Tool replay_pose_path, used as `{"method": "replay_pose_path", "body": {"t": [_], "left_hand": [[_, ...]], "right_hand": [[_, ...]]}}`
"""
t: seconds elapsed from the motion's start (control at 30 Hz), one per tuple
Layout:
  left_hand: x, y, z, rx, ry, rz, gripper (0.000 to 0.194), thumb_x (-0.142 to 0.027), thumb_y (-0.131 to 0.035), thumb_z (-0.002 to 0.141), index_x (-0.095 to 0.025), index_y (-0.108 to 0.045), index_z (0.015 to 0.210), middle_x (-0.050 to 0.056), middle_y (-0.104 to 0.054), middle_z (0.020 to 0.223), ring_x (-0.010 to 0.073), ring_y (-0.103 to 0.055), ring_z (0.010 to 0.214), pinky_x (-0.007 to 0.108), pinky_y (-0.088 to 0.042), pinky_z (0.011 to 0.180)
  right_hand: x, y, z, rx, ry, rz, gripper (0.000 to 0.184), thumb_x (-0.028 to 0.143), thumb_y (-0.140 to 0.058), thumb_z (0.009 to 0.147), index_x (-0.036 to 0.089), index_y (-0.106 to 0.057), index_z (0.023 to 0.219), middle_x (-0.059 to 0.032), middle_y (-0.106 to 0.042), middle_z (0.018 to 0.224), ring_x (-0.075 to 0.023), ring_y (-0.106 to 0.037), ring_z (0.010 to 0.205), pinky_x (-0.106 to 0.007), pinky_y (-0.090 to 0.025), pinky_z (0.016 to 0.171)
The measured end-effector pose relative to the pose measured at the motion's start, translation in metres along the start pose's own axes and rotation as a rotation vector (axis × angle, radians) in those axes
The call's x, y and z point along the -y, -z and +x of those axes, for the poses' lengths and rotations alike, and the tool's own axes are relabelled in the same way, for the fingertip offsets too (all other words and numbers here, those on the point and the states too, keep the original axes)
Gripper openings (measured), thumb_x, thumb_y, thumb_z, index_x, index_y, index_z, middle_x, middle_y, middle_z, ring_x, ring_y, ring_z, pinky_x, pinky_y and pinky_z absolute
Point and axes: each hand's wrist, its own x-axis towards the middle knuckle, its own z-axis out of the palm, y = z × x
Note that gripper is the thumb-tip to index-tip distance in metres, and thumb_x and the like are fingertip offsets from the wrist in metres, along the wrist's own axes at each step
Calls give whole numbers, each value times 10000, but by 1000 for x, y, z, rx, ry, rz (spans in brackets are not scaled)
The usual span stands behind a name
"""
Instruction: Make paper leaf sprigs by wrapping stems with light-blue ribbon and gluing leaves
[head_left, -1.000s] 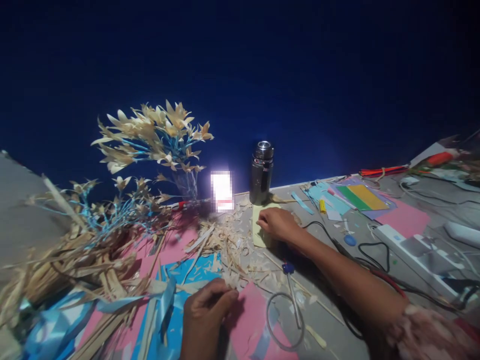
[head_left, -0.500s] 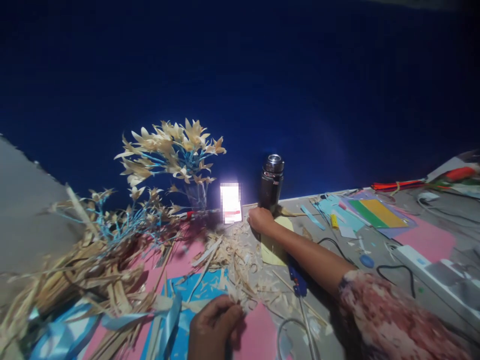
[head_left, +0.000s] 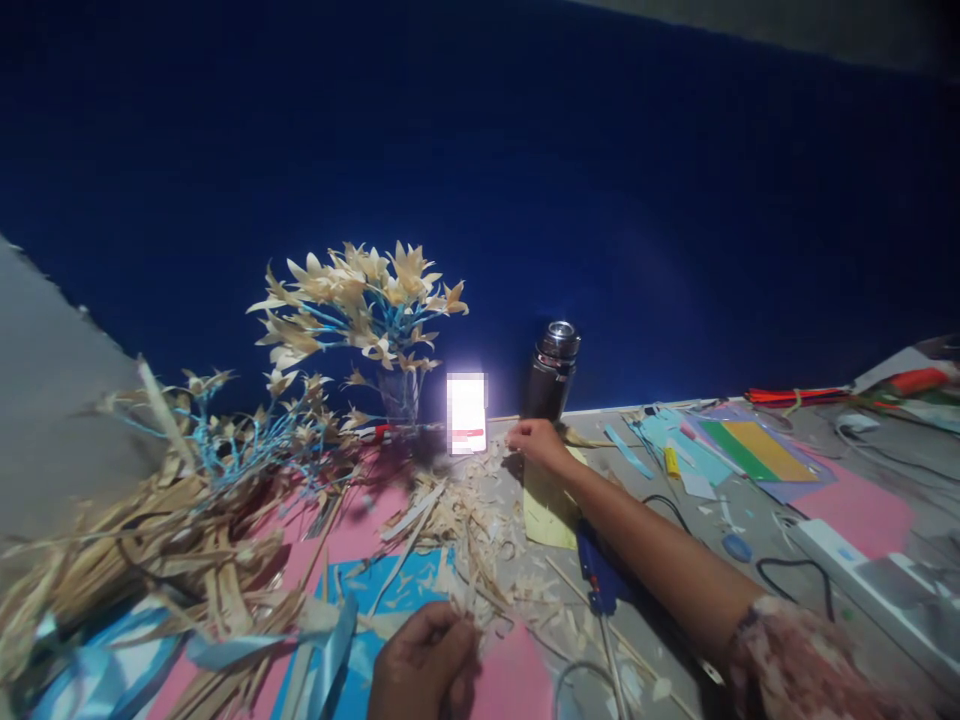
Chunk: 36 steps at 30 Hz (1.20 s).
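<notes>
My left hand (head_left: 427, 660) is low in the middle, thumb and fingers pinched together. A pale scrap of dried husk (head_left: 466, 598) seems to stick up from its fingertips, over pink paper (head_left: 517, 675). Farther off, my right hand (head_left: 536, 445) is closed in a pinch in front of a dark steel flask (head_left: 551, 375). Whatever its fingertips hold, if anything, is too small to make out. Under that wrist lies a yellow paper (head_left: 551, 505). Left of the right hand stands a glowing phone (head_left: 466, 415), its screen blurred out. Husk shavings (head_left: 469, 520) are scattered between the hands.
Cream husk flowers on blue stems (head_left: 360, 290) stand in a clear vase (head_left: 399, 395) against the dark blue wall. Dried husks (head_left: 97, 580) and blue ribbon (head_left: 247, 645) heap at left. A glue gun (head_left: 596, 590), yellow lighter (head_left: 671, 462) and white power strip (head_left: 847, 560) lie right.
The view has shifted a little, moving most things slightly right and down. My right sleeve has moved right and lower. Both hands stay pinched in nearly the same places.
</notes>
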Motion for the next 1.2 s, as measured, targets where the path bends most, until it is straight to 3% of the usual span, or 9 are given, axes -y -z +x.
{"method": "replay_pose_path", "body": {"t": [0.13, 0.27, 0.4, 0.7, 0.87, 0.97, 1.03, 1.13, 1.2], "left_hand": [[-10, -7, -5, 27, -9, -35, 440, -476, -908, 606, -174, -591, 657, -92, -396, 378, 64, -353, 366, 188, -267, 418], [-27, -21, -17, 59, 44, -63, 347, -377, -889, 670, -180, -615, 748, -96, -440, 455, 68, -386, 418, 187, -332, 442], [-38, -38, -26, 29, 14, -96, 371, -337, -913, 617, -180, -596, 729, -91, -498, 486, 57, -397, 426, 181, -340, 437], [-34, -47, -35, -24, -78, -68, 369, -279, -923, 581, -168, -585, 676, -62, -605, 547, 47, -463, 430, 164, -356, 422], [-30, -46, -38, 6, -88, -78, 342, -274, -911, 630, -171, -591, 693, -68, -577, 507, 51, -455, 435, 159, -364, 433], [-33, -47, -39, 39, -48, -126, 369, -259, -927, 608, -178, -583, 718, -84, -551, 492, 45, -418, 408, 158, -357, 422], [-35, -46, -39, 56, -27, -140, 388, -246, -936, 595, -179, -577, 729, -86, -556, 509, 38, -398, 397, 158, -355, 416], [-39, -43, -35, 77, -13, -126, 390, -250, -933, 608, -178, -565, 715, -92, -518, 490, 39, -390, 399, 167, -377, 432], [-41, -43, -31, 76, -12, -109, 391, -249, -935, 608, -176, -564, 710, -95, -497, 476, 42, -393, 408, 174, -395, 451]], "right_hand": [[1, 14, -47, 116, -49, 437, 305, 423, -712, 782, 169, -544, 767, 32, -561, 659, -39, -332, 426, -165, -240, 377], [3, 11, -114, 242, -147, 781, 382, 419, -805, 661, 175, -529, 761, 37, -551, 698, -23, -298, 465, -133, -205, 393], [6, -9, -168, 364, -365, 1307, 342, 209, -900, 612, 138, -599, 759, 13, -597, 718, -6, -298, 484, -107, -158, 406], [3, -42, -206, 301, -464, 1472, 356, 167, -914, 621, 155, -572, 719, 74, -480, 575, -16, -269, 465, -118, -136, 414], [2, -42, -213, 308, -373, 1368, 337, 210, -897, 633, 160, -593, 769, 64, -508, 599, -24, -288, 471, -147, -129, 428], [-7, -30, -217, 282, -268, 1138, 294, 299, -858, 669, 165, -640, 815, 39, -560, 624, -49, -356, 476, -176, -186, 442], [-20, -14, -219, 163, -129, 828, 227, 350, -789, 744, 169, -675, 822, 7, -601, 665, -93, -445, 524, -215, -304, 484], [-52, 20, -220, -135, 98, 143, 114, 275, -657, 857, 190, -714, 908, -48, -668, 840, -183, -561, 706, -328, -460, 680], [-75, 41, -220, -225, 217, -238, 272, 165, -603, 852, 182, -702, 1104, -113, -685, 1133, -274, -586, 1003, -426, -464, 904]]}}
